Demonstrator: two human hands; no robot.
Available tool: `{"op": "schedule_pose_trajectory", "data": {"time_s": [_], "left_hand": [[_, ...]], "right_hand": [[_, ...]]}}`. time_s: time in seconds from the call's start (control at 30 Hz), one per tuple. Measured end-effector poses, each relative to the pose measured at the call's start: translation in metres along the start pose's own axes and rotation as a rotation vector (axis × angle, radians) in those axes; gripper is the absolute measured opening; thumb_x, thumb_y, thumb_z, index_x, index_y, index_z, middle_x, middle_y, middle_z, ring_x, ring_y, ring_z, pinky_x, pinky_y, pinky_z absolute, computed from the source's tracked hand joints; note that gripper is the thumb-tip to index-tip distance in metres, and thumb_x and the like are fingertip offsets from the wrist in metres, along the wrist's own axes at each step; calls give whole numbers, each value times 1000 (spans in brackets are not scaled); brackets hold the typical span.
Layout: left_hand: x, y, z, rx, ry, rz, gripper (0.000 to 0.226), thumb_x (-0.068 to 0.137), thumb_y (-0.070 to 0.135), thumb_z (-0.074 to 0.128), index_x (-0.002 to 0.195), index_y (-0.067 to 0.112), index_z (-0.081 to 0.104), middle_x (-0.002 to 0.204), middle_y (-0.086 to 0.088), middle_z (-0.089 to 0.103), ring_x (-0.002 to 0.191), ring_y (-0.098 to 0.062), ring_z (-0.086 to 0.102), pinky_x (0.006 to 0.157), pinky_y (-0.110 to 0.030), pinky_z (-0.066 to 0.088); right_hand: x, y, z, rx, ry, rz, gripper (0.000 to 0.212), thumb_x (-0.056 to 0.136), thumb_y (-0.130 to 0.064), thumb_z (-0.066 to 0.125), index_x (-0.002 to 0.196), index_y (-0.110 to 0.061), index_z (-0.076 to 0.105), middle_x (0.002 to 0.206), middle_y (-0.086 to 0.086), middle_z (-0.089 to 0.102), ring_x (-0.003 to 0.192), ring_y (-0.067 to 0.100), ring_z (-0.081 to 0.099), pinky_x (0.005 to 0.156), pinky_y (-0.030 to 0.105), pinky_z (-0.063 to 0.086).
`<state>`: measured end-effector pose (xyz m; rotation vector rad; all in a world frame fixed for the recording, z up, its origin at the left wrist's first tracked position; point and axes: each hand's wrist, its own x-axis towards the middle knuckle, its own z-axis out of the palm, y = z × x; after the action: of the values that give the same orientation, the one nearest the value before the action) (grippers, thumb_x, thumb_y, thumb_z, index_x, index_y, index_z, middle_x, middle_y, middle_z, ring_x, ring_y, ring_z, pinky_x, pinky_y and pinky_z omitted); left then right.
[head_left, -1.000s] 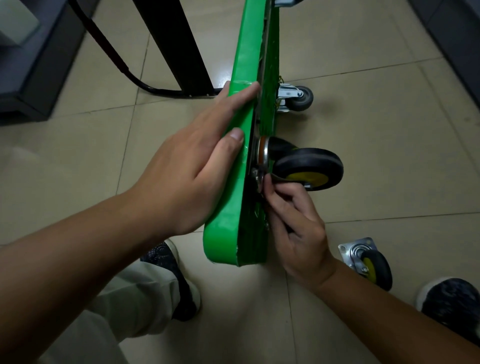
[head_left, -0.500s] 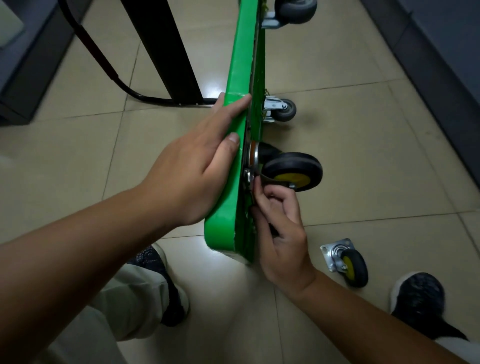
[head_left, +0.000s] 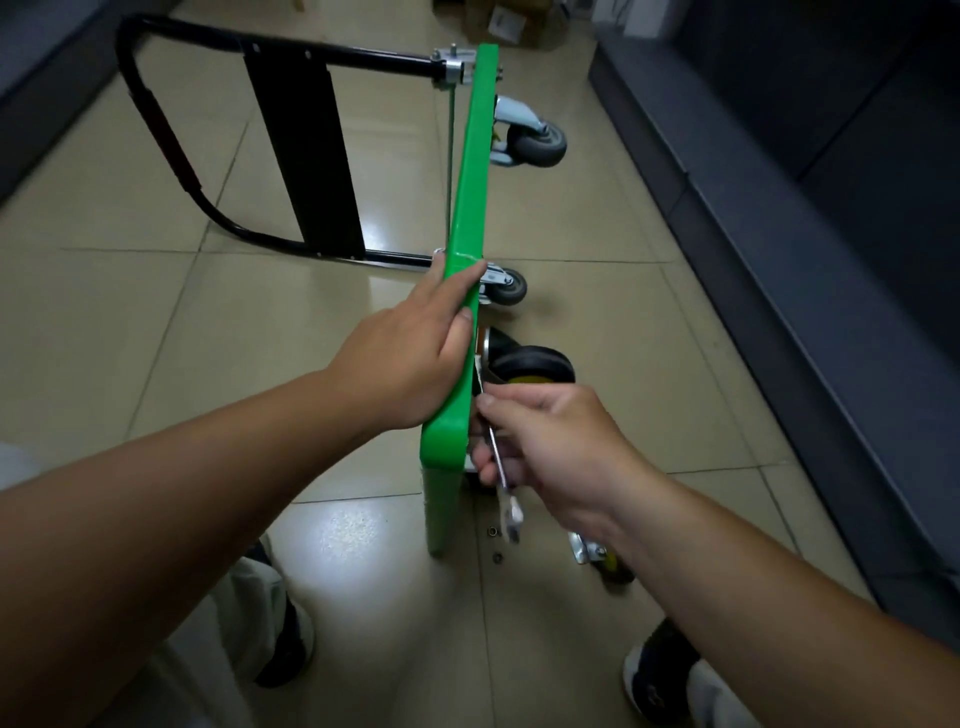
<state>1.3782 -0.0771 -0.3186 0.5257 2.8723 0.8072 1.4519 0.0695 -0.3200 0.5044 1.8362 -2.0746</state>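
Green cart (head_left: 470, 208) on its edge, wrench (head_left: 501, 467) at the caster (head_left: 535, 364).
The left hand (head_left: 410, 358) lies on the cart's upper edge, fingers straight and pressing. Just right of the cart, the right hand's (head_left: 561, 441) fingers curl round the wrench, its upper end beside the black caster's mount; two small nuts (head_left: 492, 531) lie on the floor (head_left: 156, 312) below.

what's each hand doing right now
Left hand: open, fingers flat on the edge of the green cart deck.
Right hand: closed around a wrench by the caster.
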Motion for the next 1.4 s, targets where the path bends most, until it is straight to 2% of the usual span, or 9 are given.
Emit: {"op": "schedule_pose_trajectory", "data": {"time_s": [0.1,0.23,0.33,0.43,0.6,0.73,0.97,1.2,1.4], "left_hand": [[0,-1,0,0,-2,10,65,93,49,15,159,45,15,171,-1,10,132,-36,53,102,-46,46],[0,-1,-4,7,-2,45,65,94,50,15,159,44,14,171,0,9,133,-33,52,101,-45,47],[0,-1,-5,-1,2,45,65,95,51,15,159,45,13,171,2,8,136,-31,50,102,-41,46],[0,-2,-3,-22,14,44,64,95,50,16,159,46,13,171,4,8,139,-26,46,99,-33,40],[0,-10,-1,-60,49,76,58,99,48,23,158,49,18,169,12,15,149,-11,29,106,-24,28],[2,-15,1,-93,77,90,55,102,45,27,156,49,24,167,15,22,150,-3,27,117,-32,31],[4,-17,6,-147,107,103,54,104,35,32,157,41,31,165,16,27,149,3,25,121,-31,28],[5,-16,7,-214,104,116,55,102,30,34,157,32,34,165,12,29,150,-2,27,122,-43,29],[4,-14,5,-192,103,90,55,102,30,33,157,37,33,165,15,28,149,1,26,122,-40,29]], "right_hand": [[2,-26,-2,97,-53,133,12,99,-2,57,96,5,66,72,15,61,51,15,57,43,20,48],[-3,-20,-13,-14,-49,66,13,98,-6,59,95,3,69,78,19,65,49,15,55,43,21,47],[-10,15,-27,-130,26,-194,21,98,-5,61,117,-6,71,81,18,72,50,19,59,49,26,53],[7,55,-47,-311,139,-523,38,98,1,59,133,-12,64,95,14,72,68,19,69,68,30,61],[45,81,-52,-409,148,-881,42,98,6,57,138,-5,58,110,6,61,89,23,68,82,27,57],[60,89,-41,-451,98,-1029,41,93,13,60,133,8,58,113,14,64,106,23,64,95,26,50],[80,105,-39,-429,66,-1103,40,89,17,63,129,14,57,114,20,65,111,21,63,99,28,49],[92,112,-33,-417,47,-1159,45,88,23,58,132,15,51,121,15,56,120,16,57,104,32,46],[83,119,-21,-372,61,-1031,45,93,19,55,137,12,50,116,21,50,96,29,63,95,29,48]]}}
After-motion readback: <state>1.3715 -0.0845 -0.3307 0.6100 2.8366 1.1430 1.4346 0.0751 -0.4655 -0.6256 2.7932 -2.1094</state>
